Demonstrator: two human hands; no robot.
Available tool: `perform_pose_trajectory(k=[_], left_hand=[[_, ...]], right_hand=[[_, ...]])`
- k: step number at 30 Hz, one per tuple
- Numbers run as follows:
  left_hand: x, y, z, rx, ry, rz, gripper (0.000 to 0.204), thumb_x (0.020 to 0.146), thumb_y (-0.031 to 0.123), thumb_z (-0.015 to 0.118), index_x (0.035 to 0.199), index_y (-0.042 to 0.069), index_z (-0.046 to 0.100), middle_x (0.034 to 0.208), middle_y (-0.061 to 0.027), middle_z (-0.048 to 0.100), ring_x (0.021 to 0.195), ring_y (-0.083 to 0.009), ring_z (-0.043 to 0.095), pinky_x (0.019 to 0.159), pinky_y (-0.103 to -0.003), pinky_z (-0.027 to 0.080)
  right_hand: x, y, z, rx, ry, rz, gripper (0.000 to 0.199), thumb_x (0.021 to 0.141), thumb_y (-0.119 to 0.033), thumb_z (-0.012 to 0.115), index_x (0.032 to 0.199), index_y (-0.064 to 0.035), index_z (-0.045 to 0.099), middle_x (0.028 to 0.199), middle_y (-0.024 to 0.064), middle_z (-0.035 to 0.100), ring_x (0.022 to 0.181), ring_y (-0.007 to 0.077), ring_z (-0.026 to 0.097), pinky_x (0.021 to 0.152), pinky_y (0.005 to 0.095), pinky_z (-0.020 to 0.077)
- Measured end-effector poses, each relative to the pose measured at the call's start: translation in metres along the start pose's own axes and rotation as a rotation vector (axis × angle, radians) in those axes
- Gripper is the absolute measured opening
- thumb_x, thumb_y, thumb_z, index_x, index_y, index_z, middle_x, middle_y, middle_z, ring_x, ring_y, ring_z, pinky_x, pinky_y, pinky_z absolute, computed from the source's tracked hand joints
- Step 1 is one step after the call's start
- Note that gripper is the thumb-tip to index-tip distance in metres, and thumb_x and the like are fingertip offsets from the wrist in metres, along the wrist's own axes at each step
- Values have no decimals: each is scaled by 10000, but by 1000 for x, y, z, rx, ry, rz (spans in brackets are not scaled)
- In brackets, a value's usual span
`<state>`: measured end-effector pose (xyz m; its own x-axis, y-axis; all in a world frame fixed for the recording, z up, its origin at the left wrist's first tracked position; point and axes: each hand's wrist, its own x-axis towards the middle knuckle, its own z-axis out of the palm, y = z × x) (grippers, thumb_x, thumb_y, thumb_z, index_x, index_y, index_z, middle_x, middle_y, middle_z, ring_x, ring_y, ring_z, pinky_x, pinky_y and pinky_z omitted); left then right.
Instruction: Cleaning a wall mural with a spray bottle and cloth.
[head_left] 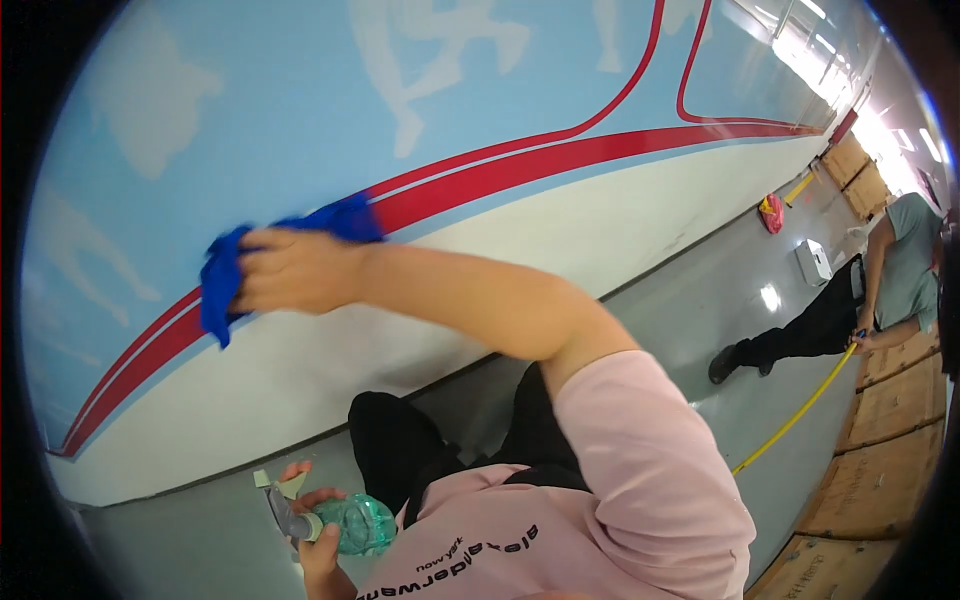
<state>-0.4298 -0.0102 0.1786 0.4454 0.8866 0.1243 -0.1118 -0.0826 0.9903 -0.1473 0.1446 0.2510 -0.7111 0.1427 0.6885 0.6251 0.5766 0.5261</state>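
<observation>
My right arm reaches across to the left, and my right hand (pixel 300 272) is closed on a blue cloth (pixel 340 218). The cloth is pressed against a large smooth panel (pixel 260 90), light blue with pale shapes, over the red stripe (pixel 520 165) near its lower part. One end of the cloth hangs down beside my fingers. Low in front of my body, my left hand (pixel 318 545) grips a spray bottle (pixel 355 523) with a clear green body and a grey and cream trigger head. The bottle lies tilted, its nozzle toward the panel.
Grey floor (pixel 690 310) runs along the panel's white base. At the right, another person (pixel 900 270) in a grey top holds a yellow hose (pixel 800 415). Wooden crates (pixel 885 480) line the far right. A white box (pixel 813 262) and a red-and-yellow bundle (pixel 770 214) lie on the floor.
</observation>
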Motion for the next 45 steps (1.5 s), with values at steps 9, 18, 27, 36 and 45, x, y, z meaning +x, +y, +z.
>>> perform_pose_trajectory(k=[9,18,27,36,45], left_hand=[[18,18,11,143,-64,23,756,643,280,672,1252,13,310,1230,-137,364,842,-195,532,669,-294,477],[25,28,20,-25,-47,-23,792,620,253,726,1247,20,303,1205,-153,376,809,-198,572,656,-300,510],[-13,-6,21,-86,155,36,717,612,77,657,1232,-9,307,1216,-178,362,842,-231,579,672,-287,506],[-12,-27,10,-137,81,56,701,607,45,648,1220,-36,316,1221,-193,367,867,-230,579,693,-299,507],[-41,-82,-10,-68,285,81,785,606,271,748,1229,30,337,1193,-149,387,816,-212,563,634,-274,517]], right_hand=[[-155,100,-205,-709,200,610,413,656,-199,583,1057,-102,565,1045,122,556,999,310,492,876,424,363],[-285,170,-278,-852,773,1397,519,867,-279,408,1195,122,378,1258,271,383,1187,350,357,1004,355,257],[-268,160,-248,-653,1096,1732,516,839,-201,352,1260,93,302,1261,268,382,1126,348,435,940,371,354],[-205,67,-96,-550,498,1050,453,816,-81,477,1229,67,366,1290,214,369,1249,329,262,1048,412,117],[-86,-31,40,106,-301,160,414,724,-68,514,1137,-86,525,1105,48,525,964,234,479,914,402,335]])
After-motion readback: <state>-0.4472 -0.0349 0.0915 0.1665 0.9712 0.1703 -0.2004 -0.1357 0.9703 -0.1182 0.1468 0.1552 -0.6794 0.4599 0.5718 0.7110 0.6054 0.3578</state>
